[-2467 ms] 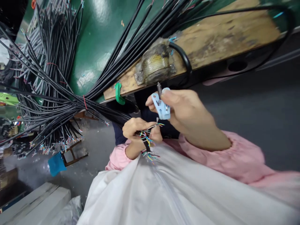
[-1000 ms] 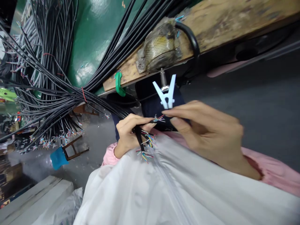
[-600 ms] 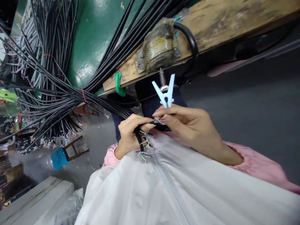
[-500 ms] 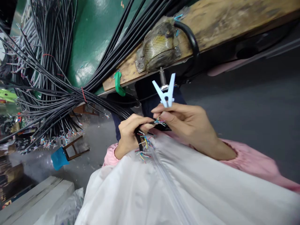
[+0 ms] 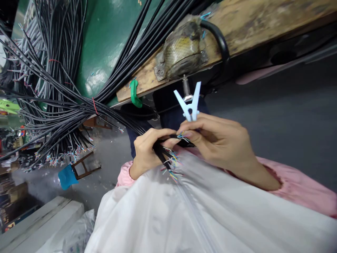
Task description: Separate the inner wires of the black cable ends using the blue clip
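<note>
My left hand (image 5: 149, 149) is closed around the end of a bundle of black cables (image 5: 126, 121). One cable end sticks out between its thumb and forefinger toward the right. Below that hand, other cable ends hang down with bare coloured wires (image 5: 173, 163) fanned out over the white apron (image 5: 147, 211). My right hand (image 5: 221, 144) pinches the thin coloured wires of the single cable end between thumb and forefinger. A pale blue clothespin-like clip (image 5: 190, 105) stands up at the right fingers, its two legs pointing upward; how it is held is hidden.
A wooden board (image 5: 252, 28) edges the green table (image 5: 105, 38), carrying a plastic-wrapped device (image 5: 183, 49) with a metal tip. A green hook (image 5: 134, 93) sits on its edge. More cable bundles (image 5: 60, 45) lie at left; a stool with a blue seat (image 5: 67, 176) stands below.
My right hand and the clip have shifted slightly right, still at the cable end's wires. The loose wire ends under my left hand have swung to the right.
</note>
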Motion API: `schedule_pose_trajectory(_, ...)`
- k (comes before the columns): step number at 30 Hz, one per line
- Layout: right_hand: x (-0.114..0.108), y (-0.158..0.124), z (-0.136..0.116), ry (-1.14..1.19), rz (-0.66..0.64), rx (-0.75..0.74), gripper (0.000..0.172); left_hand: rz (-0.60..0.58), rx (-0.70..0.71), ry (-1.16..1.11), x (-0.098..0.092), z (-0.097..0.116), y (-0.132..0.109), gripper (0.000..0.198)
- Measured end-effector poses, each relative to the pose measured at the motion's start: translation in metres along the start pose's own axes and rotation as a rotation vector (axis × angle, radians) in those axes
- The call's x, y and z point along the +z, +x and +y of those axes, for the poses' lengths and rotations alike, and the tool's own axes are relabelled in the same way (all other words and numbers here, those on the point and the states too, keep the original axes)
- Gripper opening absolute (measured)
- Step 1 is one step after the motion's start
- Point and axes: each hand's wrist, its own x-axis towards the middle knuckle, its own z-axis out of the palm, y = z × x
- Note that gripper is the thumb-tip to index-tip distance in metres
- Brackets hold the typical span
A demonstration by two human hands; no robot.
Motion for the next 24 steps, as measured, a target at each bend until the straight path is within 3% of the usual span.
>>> schedule_pose_trajectory(7, 0.003, -0.004, -0.004, 0.120, 0.065, 0.147, 0.013, 0.028, -0.024, -0.042, 0.007, -0.005, -0.008, 0.022)
schedule_pose_trajectory(10, 0.002, -0.002, -0.004, 0.124, 0.147, 0.128, 0.011, 0.027, -0.038, -0.098, 0.006, -0.009, -0.012, 0.022)
schedule_pose_trajectory(16, 0.004, 0.004, -0.003, 0.322, 0.044, 0.123, 0.016, -0.035, -0.036, -0.105, 0.000, -0.010, -0.012, 0.029)
schedule_pose_trajectory(20, 0.008, 0.004, -0.003, 0.325, 0.051, 0.204, 0.020, -0.040, -0.042, -0.111, 0.000, -0.012, -0.013, 0.029)
schedule_pose_trajectory(24, 0.010, 0.002, -0.005, 0.249, 0.151, 0.220, 0.023, -0.045, -0.053, -0.066, 0.001, -0.011, -0.013, 0.030)
